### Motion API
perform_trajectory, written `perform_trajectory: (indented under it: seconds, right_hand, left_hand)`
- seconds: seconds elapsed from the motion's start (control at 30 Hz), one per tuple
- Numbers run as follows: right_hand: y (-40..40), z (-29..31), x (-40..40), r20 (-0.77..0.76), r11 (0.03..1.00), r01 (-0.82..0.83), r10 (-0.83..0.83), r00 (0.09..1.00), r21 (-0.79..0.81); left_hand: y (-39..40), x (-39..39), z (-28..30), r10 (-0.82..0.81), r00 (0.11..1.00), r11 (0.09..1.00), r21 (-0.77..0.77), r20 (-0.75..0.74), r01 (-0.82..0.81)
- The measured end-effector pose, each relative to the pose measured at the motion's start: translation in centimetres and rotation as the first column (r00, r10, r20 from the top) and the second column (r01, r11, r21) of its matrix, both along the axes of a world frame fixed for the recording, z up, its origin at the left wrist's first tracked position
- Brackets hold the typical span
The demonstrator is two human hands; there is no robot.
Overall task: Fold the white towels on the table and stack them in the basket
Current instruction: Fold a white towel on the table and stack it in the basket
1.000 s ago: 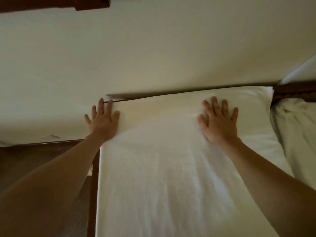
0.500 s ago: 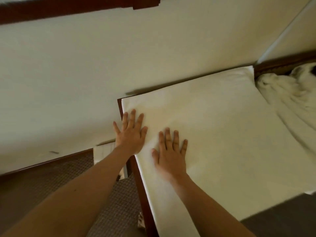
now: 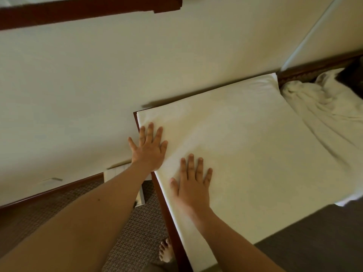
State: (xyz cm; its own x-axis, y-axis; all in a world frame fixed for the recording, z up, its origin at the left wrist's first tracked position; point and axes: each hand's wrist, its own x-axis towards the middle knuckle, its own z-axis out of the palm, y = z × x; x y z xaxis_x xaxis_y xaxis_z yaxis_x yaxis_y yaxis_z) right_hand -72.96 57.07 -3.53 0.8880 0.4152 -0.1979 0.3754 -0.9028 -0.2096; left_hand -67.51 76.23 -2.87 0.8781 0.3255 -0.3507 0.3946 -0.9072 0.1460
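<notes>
Both hands lie flat, fingers spread wide and holding nothing, pressed palm-down on the white towel that is spread smooth over the tabletop. The left hand sits at the towel's far-left corner, its thumb hanging just off the edge toward 9 o'clock; the right hand rests just beside it toward 5 o'clock, along the same left edge. The towel reaches from that corner to the wall side at 12 o'clock and stretches away toward 3 o'clock.

This looks like the smoothing stage of a fold: the cloth is being flattened and squared at one end before it is doubled over. A second, crumpled towel lies heaped at 2 o'clock, touching or just beside the flat one, not yet folded. No basket can be seen in this view.

The next move likely calls for pinching the two left corners and carrying them across toward 3 o'clock to meet the opposite edge, keeping the corners lined up so the fold lands square. A bare foot shows on the carpet at 6 o'clock.
</notes>
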Motion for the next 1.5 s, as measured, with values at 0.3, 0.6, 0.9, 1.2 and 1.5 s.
perform_trajectory:
  seconds: [0.3,0.6,0.9,1.2,1.5]
  right_hand:
    - [0.7,3.0,-5.0,0.134,0.997,-0.045,0.036,0.990,0.065]
    - [2.0,4.4,-7.7,0.043,0.990,-0.134,0.132,0.990,0.032]
    - [3.7,8.5,-6.6,-0.505,0.905,0.256,-0.054,0.862,0.339]
    - [2.4,12.3,-3.7,-0.542,0.726,0.423,-0.082,0.836,0.543]
    - [-5.5,15.2,3.6,-0.476,0.507,0.498,-0.185,0.860,0.703]
  left_hand:
    - [-0.3,-1.6,1.6,0.602,0.773,0.767,-0.413,0.200,-0.491]
    - [1.6,-1.6,3.1,0.732,0.681,0.565,-0.542,-0.018,-0.622]
    - [4.1,-5.1,6.3,0.822,0.562,0.482,-0.634,0.090,-0.605]
    - [0.8,-1.7,12.5,0.838,0.479,0.498,-0.720,0.259,-0.482]
    - [-6.8,6.2,15.5,0.722,0.622,0.604,-0.715,0.303,-0.353]
